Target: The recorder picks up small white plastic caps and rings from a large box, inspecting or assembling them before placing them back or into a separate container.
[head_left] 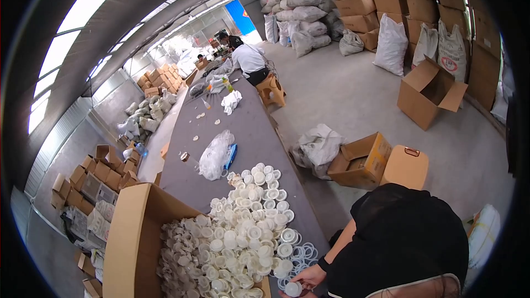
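At the lower edge, my right hand [312, 276], with a black band at the wrist, pinches a round translucent white lid-like piece [293, 288]. A bit of skin under that piece appears to be my left hand [305, 295], mostly cut off by the frame; its fingers cannot be made out. Just beyond my hands lies a cluster of thin clear rings [305, 254]. A large heap of similar domed round pieces [243, 232] spreads over the grey-covered table [256, 127], running left to an open cardboard box [127, 237].
Farther along the table are a clear plastic bag [216, 154], a blue packet [231, 156] and a white cloth [231, 101]. Another person [249, 58] sits at its far end. On my right stand a stool [406, 168] and open cartons [361, 160]; stacked sacks [303, 14] line the back.
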Available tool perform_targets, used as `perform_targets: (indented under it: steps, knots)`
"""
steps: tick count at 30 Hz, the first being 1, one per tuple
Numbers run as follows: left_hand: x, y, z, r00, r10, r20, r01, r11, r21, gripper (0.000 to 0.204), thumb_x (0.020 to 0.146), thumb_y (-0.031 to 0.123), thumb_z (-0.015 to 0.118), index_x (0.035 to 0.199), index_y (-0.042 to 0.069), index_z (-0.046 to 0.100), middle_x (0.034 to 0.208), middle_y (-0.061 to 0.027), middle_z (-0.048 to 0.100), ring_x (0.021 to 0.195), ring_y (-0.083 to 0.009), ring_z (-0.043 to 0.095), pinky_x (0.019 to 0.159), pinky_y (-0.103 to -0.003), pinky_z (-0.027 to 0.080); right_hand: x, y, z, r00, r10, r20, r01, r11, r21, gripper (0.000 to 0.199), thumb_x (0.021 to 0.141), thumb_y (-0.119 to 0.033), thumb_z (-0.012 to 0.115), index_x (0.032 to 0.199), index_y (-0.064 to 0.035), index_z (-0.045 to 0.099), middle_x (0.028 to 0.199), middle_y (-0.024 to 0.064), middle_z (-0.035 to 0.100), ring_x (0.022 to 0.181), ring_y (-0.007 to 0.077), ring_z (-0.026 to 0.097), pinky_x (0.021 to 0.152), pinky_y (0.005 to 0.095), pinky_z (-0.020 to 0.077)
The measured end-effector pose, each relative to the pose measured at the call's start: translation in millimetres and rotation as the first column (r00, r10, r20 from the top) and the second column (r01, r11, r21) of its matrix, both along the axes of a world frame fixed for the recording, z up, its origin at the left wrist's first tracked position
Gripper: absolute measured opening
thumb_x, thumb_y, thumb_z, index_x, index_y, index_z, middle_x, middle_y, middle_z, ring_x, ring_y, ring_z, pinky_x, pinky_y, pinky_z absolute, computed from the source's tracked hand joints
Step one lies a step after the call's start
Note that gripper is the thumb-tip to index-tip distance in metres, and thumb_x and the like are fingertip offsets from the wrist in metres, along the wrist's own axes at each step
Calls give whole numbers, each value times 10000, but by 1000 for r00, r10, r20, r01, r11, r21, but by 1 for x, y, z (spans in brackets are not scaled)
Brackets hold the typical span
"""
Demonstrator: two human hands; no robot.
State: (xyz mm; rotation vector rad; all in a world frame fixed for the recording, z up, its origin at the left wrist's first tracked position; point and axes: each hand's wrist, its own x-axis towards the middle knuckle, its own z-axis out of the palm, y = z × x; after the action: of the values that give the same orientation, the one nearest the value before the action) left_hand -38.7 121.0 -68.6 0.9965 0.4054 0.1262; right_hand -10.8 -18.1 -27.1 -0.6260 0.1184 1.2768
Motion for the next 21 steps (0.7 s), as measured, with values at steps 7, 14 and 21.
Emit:
perform_targets:
  steps: [7,14,21]
  knots:
    - [-10,-11,2,999,41,18,-38,989,-145,231,811,117,440,997,-9,497,939,-139,551,852,-246,519,719,-363,436,9,-2,-20,988,54,-143,-34,989,142,186,832,-309,496,855,-132,546,736,-42,561,598,53,497,536,194,401]
    - [-40,-24,15,977,207,57,-152,855,-496,401,705,236,451,1044,28,498,1018,-112,545,869,-244,525,675,-336,424,-1,8,-6,996,-75,-45,76,996,35,152,823,-227,495,877,-99,558,753,-16,585,610,71,514,525,203,402]
    - [-34,-26,17,966,197,-169,-259,770,-583,101,767,104,529,846,41,528,798,-42,561,758,-166,547,686,-290,442,2,2,-2,999,30,-31,-35,982,-188,256,840,-311,450,687,-116,512,524,-13,485,414,94,424,406,223,327]
